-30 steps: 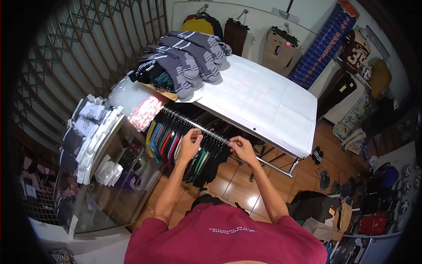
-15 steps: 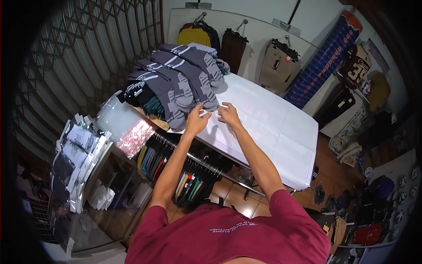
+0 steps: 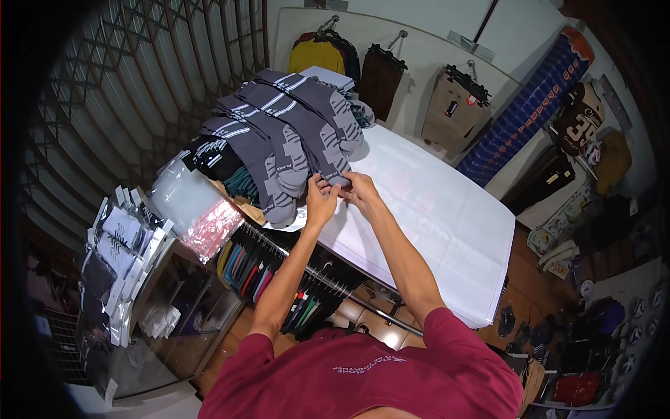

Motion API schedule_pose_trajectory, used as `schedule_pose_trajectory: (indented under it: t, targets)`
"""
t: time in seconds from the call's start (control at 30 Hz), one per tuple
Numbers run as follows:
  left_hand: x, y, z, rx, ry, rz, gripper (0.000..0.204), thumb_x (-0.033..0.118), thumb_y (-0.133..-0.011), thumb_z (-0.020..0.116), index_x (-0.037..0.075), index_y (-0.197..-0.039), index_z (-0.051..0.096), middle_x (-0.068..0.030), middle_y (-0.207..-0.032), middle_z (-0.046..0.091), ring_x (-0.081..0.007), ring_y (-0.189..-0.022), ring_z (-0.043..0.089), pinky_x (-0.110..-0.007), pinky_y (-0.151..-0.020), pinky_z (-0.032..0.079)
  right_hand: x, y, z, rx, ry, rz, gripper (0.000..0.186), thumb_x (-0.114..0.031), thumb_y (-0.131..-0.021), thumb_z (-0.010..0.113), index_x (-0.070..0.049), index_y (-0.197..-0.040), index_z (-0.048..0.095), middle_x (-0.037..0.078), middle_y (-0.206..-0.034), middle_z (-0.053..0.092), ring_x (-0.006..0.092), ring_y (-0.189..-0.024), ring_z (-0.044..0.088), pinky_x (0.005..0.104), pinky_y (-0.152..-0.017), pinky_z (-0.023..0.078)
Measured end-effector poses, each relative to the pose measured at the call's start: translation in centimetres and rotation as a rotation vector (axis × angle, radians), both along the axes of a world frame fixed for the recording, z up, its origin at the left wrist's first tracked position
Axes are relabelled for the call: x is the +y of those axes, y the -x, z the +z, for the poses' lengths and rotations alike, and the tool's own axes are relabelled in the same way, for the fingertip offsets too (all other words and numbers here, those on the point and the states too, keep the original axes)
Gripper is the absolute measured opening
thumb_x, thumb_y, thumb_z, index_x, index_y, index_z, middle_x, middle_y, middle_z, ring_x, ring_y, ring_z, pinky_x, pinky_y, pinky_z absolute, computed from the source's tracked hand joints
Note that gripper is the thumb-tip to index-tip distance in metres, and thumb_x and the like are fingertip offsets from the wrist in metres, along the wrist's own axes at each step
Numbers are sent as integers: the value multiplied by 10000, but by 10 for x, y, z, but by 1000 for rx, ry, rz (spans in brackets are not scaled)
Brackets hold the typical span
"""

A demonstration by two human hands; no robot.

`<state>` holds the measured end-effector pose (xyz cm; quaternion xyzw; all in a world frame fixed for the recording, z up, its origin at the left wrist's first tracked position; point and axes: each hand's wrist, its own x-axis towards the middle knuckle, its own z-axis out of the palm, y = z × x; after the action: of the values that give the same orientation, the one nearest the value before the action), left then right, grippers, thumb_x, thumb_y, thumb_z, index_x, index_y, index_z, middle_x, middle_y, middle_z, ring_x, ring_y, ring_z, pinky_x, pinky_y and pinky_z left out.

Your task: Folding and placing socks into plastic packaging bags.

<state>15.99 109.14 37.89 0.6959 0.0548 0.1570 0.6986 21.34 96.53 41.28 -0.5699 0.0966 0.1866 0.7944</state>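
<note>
A pile of dark grey socks (image 3: pixel 272 105) with white stripes and lighter grey feet lies overlapped at the far left of the white table (image 3: pixel 433 209). Its middle sock (image 3: pixel 323 148) points its toe toward me. On the left of that toe, the fingers of my left hand (image 3: pixel 322 202) are closed at its edge. My right hand (image 3: pixel 361 190) pinches the same toe from the right, its fingertips close to the left ones. Partly hidden under the pile are black and dark green socks (image 3: pixel 241 183).
Clear and pink plastic bags (image 3: pixel 209 220) lie left of the socks. Packaged socks (image 3: pixel 122 234) top a glass case at the left. Below the table edge, a metal rail (image 3: pixel 335 285) carries hanging clothes. A blue roll (image 3: pixel 527 101) leans at the back right.
Both hands have come together and closed on the sock's toe; before, they were apart with fingers loose beside it. The whole view has shifted slightly.
</note>
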Motion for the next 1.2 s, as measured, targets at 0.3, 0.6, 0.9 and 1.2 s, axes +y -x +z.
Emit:
schedule_pose_trajectory:
  t: [0.3, 0.6, 0.9, 1.2]
  targets:
    - [-8, -9, 25, 262, 366, -162, 607, 523, -967, 593, 47, -1327, 484, -114, -1153, 627, -196, -1006, 634, -318, -754, 544, -19, 7, 4, -23, 47, 15, 200, -223, -942, 647, -31, -923, 592, 92, -799, 641, 191, -643, 632, 320, -598, 555]
    - [-9, -24, 15, 354, 350, 32, 364, 395, -1069, 390, 83, -1172, 547, -64, -1066, 651, -214, -816, 719, -312, -619, 555, -16, -1, 15, 36, -75, -3, 223, -169, -938, 660, 41, -1007, 634, 142, -841, 656, 255, -740, 656, 366, -658, 564]
    - [-40, 30, 25, 195, 247, -70, 334, 260, -1016, 460, -25, -1049, 631, -105, -958, 646, -223, -917, 711, -306, -583, 587, -47, 18, 0, -69, -22, -11, 196, -193, -914, 706, -18, -932, 621, 81, -791, 644, 189, -649, 615, 307, -578, 524]
    - [-43, 37, 7, 194, 366, 40, 668, 517, -955, 618, -57, -1262, 467, -100, -988, 607, -200, -883, 633, -319, -771, 533, -142, 97, 11, -150, 332, -38, 332, -164, -854, 760, 52, -1087, 666, 49, -778, 663, 124, -628, 579, 264, -548, 472]
